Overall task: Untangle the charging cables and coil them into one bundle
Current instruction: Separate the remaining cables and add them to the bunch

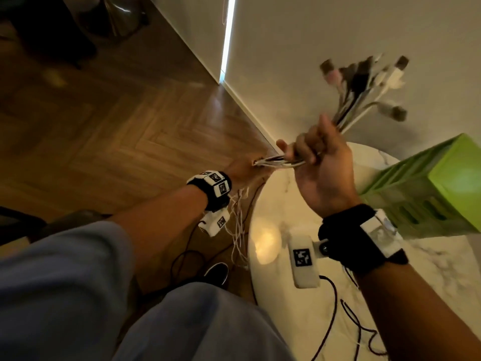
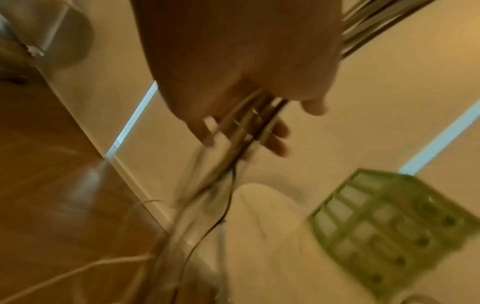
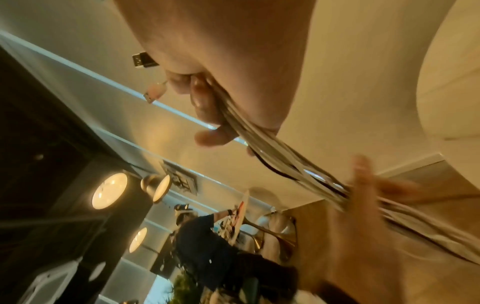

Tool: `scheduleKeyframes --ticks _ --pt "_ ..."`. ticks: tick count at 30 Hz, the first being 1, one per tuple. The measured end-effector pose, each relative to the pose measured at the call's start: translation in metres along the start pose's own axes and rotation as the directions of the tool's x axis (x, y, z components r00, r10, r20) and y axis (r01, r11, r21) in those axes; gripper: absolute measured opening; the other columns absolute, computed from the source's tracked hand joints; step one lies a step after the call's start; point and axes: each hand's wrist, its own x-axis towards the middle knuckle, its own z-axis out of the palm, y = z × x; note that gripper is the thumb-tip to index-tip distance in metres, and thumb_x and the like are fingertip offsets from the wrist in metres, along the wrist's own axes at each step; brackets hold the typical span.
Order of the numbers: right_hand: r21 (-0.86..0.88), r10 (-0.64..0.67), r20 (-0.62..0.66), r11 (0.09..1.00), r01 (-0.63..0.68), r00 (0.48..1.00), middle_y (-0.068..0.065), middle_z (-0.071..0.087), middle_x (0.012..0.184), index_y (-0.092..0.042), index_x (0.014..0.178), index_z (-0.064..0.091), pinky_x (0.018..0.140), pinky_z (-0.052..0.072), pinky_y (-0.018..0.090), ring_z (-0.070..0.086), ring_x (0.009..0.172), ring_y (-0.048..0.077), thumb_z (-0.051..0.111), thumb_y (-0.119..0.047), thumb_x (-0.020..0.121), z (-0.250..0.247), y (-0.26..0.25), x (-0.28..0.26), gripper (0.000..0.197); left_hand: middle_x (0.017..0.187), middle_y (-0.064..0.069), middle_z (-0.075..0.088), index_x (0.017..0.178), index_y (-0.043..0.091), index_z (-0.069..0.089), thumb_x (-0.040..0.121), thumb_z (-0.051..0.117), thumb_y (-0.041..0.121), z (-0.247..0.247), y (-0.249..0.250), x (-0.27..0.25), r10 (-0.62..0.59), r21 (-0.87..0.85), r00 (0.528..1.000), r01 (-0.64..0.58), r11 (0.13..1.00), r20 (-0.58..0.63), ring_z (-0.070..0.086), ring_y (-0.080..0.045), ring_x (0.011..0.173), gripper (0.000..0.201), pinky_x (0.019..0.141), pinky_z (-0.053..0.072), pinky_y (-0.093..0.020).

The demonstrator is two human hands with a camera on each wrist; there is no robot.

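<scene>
Both hands gripping cables (image 1: 273, 162), right hand (image 1: 322, 165) raised, left hand (image 1: 242, 170) lower

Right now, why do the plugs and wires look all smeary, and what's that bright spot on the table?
Head view: the plug ends above the right hand are smeared by motion blur, and the bright spot is lamp glare on the shiny table. Left wrist view: the cables and green basket are blurry. Right wrist view: the left hand is smeared; the wide lens bends the walls.

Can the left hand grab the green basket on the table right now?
Probably not yet. The left hand is off the table's edge, busy with the cables, and the right hand sits between it and the green basket.
</scene>
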Motion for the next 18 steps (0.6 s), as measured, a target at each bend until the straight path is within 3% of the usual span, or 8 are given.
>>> scheduleKeyframes --ticks 2,4,6,8,10,12,16,18 --pt "-0.009 0.018 -0.025 1.0 -0.018 1.0 -0.002 0.014 0.052 -0.023 0.058 0.03 0.078 0.051 0.037 0.017 0.047 0.019 0.045 -0.038 0.102 -0.008 -0.019 0.003 0.049 0.086 -0.009 0.07 0.097 0.006 0.064 0.092 0.068 0.045 0.005 -0.005 -0.008 -0.117 -0.048 0.934 0.141 0.989 0.336 0.071 -0.02 0.081 0.04 0.077 0.057 -0.036" --pt "-0.03 0.063 -0.066 0.997 -0.065 0.996 -0.003 0.009 0.052 -0.024 0.056 0.027 0.059 0.042 0.031 0.01 0.046 0.017 0.045 -0.04 0.102 -0.019 -0.033 0.004 0.052 0.068 -0.016 0.057 0.087 0.0 0.057 0.092 0.069 0.037 0.006 -0.014 -0.01 -0.139 -0.12 0.861 0.224 0.967 0.489 0.07 -0.024 0.071 0.04 0.068 0.057 -0.03" --pt "-0.053 0.095 -0.097 0.993 -0.101 0.991 -0.003 0.008 0.052 -0.024 0.056 0.025 0.051 0.032 0.028 0.009 0.044 0.015 0.046 -0.04 0.101 -0.026 -0.039 0.003 0.053 0.063 -0.016 0.052 0.083 0.001 0.06 0.091 0.071 0.041 0.002 -0.01 -0.008 -0.185 -0.023 0.875 0.218 0.976 0.448 0.061 -0.018 0.056 0.042 0.058 0.05 -0.021" --pt "-0.085 0.115 -0.119 0.988 -0.126 0.986 -0.004 0.008 0.052 -0.024 0.056 0.025 0.047 0.031 0.028 0.01 0.044 0.014 0.046 -0.038 0.101 -0.03 -0.036 0.0 0.052 0.062 -0.008 0.06 0.079 0.003 0.068 0.082 0.072 0.06 0.002 -0.005 -0.003 -0.172 0.237 0.931 0.097 0.967 0.322 0.054 -0.015 0.051 0.057 0.056 0.045 -0.024" --pt "-0.126 0.131 -0.151 0.981 -0.15 0.98 -0.003 0.01 0.053 -0.025 0.057 0.026 0.046 0.031 0.027 0.012 0.046 0.015 0.047 -0.036 0.101 -0.035 -0.029 -0.004 0.051 0.066 -0.006 0.065 0.083 0.015 0.07 0.079 0.068 0.069 0.004 -0.001 0.001 -0.059 0.387 0.981 -0.017 0.922 0.184 0.058 -0.02 0.056 0.054 0.055 0.043 -0.029" --pt "-0.159 0.143 -0.19 0.972 -0.175 0.971 -0.003 0.011 0.053 -0.025 0.056 0.027 0.045 0.031 0.028 0.012 0.048 0.016 0.048 -0.034 0.101 -0.042 -0.023 -0.007 0.051 0.078 -0.008 0.069 0.09 0.013 0.063 0.076 0.071 0.07 0.007 -0.002 0.002 -0.02 0.435 0.99 -0.042 0.899 0.138 0.064 -0.029 0.07 0.059 0.058 0.046 -0.033" --pt "-0.201 0.168 -0.262 0.954 -0.224 0.95 -0.005 0.012 0.052 -0.027 0.056 0.025 0.045 0.027 0.028 0.01 0.048 0.015 0.05 -0.029 0.099 -0.063 -0.021 -0.011 0.05 0.121 0.002 0.061 0.131 0.021 0.048 0.071 0.082 0.056 0.01 -0.012 -0.011 -0.04 0.314 0.921 -0.091 0.945 0.387 0.061 -0.019 0.108 0.077 0.092 0.054 -0.037" --pt "-0.217 0.177 -0.278 0.946 -0.241 0.944 -0.005 0.012 0.053 -0.027 0.057 0.025 0.046 0.026 0.028 0.01 0.049 0.015 0.049 -0.027 0.097 -0.072 -0.023 -0.016 0.047 0.139 0.002 0.053 0.143 0.022 0.04 0.073 0.07 0.072 0.013 -0.012 -0.018 0.102 0.154 0.912 -0.176 0.972 0.398 0.053 -0.015 0.127 0.091 0.109 0.045 -0.04"
